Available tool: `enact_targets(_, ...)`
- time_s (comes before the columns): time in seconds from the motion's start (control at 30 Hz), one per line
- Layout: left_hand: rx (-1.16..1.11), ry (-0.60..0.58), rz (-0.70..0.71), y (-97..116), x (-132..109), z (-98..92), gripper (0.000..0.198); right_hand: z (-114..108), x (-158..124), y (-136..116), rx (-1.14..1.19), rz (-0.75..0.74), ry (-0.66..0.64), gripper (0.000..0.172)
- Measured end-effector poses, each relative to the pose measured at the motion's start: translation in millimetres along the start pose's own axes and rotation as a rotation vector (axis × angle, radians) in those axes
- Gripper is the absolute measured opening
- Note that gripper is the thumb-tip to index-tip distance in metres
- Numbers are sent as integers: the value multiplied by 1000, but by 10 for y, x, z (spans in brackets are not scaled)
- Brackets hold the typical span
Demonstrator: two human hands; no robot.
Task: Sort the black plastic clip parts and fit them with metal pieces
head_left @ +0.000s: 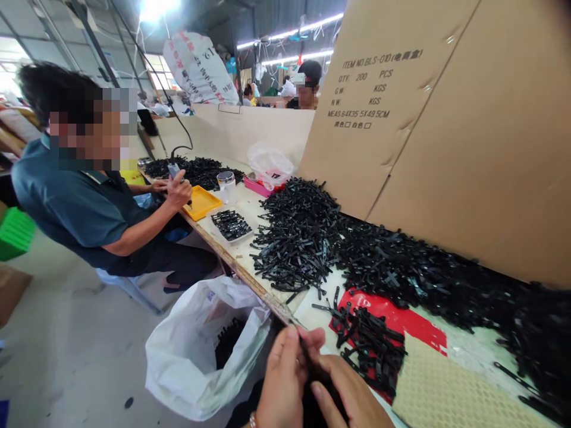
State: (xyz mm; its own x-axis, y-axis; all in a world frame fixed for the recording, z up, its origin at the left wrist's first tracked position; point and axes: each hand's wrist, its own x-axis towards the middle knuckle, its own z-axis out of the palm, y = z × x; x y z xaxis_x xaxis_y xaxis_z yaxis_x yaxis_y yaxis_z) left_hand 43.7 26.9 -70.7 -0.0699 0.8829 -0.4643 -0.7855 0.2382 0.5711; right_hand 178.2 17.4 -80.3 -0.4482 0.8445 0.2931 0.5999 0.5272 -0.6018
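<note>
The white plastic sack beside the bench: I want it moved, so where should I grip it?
Take the upper rim of the white plastic sack from above, on the bench side: the mouth gapes open there, and the thin film should gather easily. Black plastic parts sit low inside, so lifting by that rim should keep them in.

Cardboard carton (401,148), white plastic sack (187,368)

At six o'clock, our left hand (283,380) and right hand (350,395) pinch a black plastic strip (304,349). A heap of black strips (298,238) covers a table (473,348) from twelve to three o'clock; a white sack (196,356) sits at eight, a co-worker (75,202) at ten.
</note>
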Motion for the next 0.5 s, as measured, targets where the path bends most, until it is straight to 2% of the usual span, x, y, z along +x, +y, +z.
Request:
enact_targets(0.1, 18, 109, 90, 182, 183, -51, 48, -196, 333, 209, -17, 71, 7, 34)
enact_targets(0.17, 85, 122, 111, 297, 278, -98, 50, -331, 682, 452, 7, 136, 27, 29)
enact_targets(0.23, 142, 112, 69, 375, 328, -139, 52, -407, 1074, 734, 36, 198, 74, 30)
enact_targets(0.37, 145, 63, -56, 414, 348, -166, 46, -359, 1714, 1170, 5, 275, 44, 26)
enact_targets(0.5, 167, 12, -58, 409, 401, -134, 43, -247, 1981, 1292, -18, 266, -61, 21)
